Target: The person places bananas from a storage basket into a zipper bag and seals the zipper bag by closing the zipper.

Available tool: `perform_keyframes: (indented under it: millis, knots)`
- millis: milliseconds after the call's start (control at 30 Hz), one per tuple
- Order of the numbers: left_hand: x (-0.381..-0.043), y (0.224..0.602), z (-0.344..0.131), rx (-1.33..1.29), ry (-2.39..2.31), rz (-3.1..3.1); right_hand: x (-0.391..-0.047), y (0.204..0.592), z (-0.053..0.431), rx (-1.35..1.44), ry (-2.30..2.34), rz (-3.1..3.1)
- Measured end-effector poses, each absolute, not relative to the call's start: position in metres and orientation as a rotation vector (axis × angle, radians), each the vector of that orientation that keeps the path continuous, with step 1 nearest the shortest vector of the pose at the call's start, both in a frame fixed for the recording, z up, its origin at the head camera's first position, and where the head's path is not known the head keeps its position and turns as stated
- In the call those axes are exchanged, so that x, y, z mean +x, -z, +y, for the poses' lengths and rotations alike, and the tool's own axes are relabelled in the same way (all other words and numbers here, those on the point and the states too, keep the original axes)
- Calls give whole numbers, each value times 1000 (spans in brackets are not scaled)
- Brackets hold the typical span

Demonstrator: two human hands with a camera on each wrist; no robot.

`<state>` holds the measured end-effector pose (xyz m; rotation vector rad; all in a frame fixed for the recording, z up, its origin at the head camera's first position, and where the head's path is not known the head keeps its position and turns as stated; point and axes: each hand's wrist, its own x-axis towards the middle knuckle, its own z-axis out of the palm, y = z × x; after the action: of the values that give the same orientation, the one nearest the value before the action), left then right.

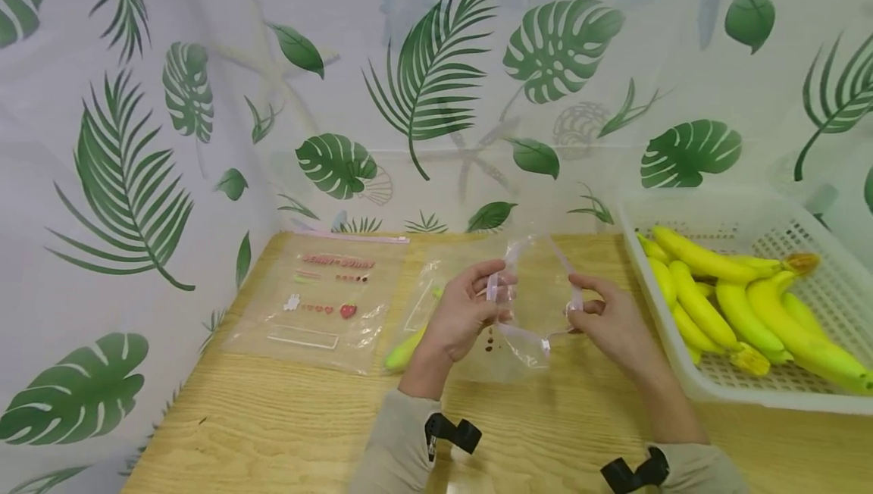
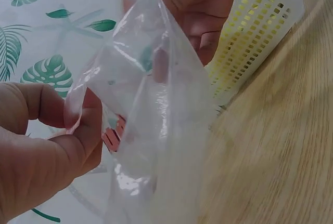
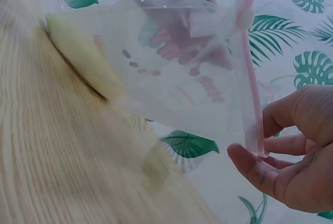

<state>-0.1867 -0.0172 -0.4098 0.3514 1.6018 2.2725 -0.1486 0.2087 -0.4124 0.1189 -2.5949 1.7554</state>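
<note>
A clear zip bag (image 1: 525,348) with a pink zip edge is held up above the table, its mouth spread wide. My left hand (image 1: 455,312) pinches the left side of the rim between thumb and fingers. On the opposite side, my right hand (image 1: 617,323) pinches the rim; the pink zip strip (image 3: 254,99) shows beside its fingertips in the right wrist view. Red print (image 2: 113,135) is visible on the bag in the left wrist view. A greenish-yellow banana (image 1: 404,351) lies on the table behind my left forearm, partly hidden.
A white perforated basket (image 1: 675,354) holding several bananas (image 1: 716,301) stands at the right. At the left, another printed zip bag (image 1: 314,297) lies flat on the wooden table (image 1: 273,418). Clear plastic (image 1: 416,267) also lies behind my left hand. A leaf-patterned sheet (image 1: 436,100) hangs behind.
</note>
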Motion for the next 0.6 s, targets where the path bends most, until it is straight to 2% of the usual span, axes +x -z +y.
perform_keyframes:
  millis: [333,600]
  knots:
    - [-188,410,-12,394,-2289,1557,-128,384,202,224,-1405,-2672]
    - [-189,409,-16,407,-2295,1550,-118,348,240,276,-995,-2818]
